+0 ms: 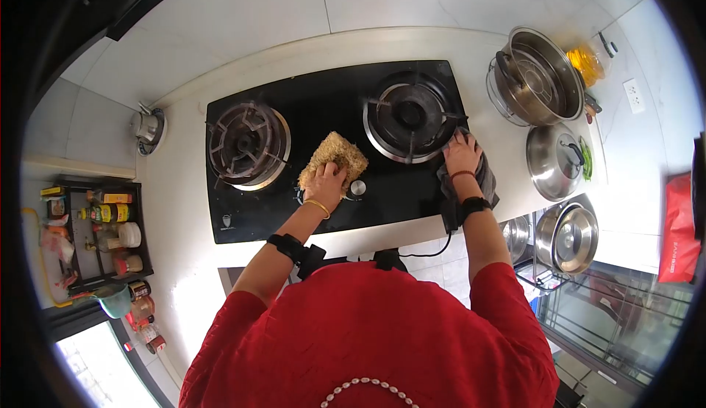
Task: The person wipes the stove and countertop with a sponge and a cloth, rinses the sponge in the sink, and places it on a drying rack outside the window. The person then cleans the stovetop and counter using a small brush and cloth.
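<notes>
A black glass gas stove [309, 106] with two burners fills the middle of the head view. My left hand [323, 186] presses on a tan, shaggy scrubbing cloth [337, 155] between the burners, its fingers curled into it. Just right of that cloth is a silver control knob [358, 187]; another knob is partly hidden by my left hand. At the stove's right edge, my right hand [462, 155] has its fingers closed over a bunched dark grey cloth [482, 187]. The left burner [248, 145] carries its pan support, and the right burner [408, 116] lies beyond my right hand.
Right of the stove stand a deep steel pot [540, 77], a domed lid [553, 159] and an oil bottle [588, 62]. Steel pans [568, 237] sit lower right. A rack of jars [110, 231] is at left. A black cable [434, 252] hangs near the counter's front edge.
</notes>
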Motion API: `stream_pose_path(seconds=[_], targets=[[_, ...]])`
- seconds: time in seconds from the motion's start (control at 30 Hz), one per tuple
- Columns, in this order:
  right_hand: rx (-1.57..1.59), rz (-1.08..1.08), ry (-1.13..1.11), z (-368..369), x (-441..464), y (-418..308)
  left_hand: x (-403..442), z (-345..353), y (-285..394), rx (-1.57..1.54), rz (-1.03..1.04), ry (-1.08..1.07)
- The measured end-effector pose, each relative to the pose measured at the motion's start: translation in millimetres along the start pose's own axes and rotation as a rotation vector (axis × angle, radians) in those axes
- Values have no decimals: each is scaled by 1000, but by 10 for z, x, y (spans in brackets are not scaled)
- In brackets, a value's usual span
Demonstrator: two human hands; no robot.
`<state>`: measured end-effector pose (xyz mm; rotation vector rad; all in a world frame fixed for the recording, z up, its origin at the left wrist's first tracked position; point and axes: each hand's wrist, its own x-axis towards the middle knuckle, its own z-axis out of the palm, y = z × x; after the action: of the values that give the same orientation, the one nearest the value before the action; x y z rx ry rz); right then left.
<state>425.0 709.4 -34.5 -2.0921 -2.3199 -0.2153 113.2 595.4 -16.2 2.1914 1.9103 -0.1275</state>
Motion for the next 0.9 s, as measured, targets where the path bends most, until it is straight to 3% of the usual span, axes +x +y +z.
stream_pose_path(seconds=[0.1, 0.23, 0.33, 0.43, 0.67, 0.9], targets=[[-16, 24, 14, 221, 379, 116, -13, 19, 4, 23, 27, -3], [-111, -110, -172, -74, 332, 125, -6, -18, 19, 23, 43, -6], [41, -248, -114, -100, -30, 208, 10, -87, 68, 14, 0, -48], [119, -201, 49, 24, -152, 165, 32, -108, 123, 57, -12, -78], [39, -145, -134, 45, 601, 272, 18, -94, 85, 24, -17, -126], [38, -380, -110, 158, 1262, 343, -3, -91, 155, -12, -83, -57]])
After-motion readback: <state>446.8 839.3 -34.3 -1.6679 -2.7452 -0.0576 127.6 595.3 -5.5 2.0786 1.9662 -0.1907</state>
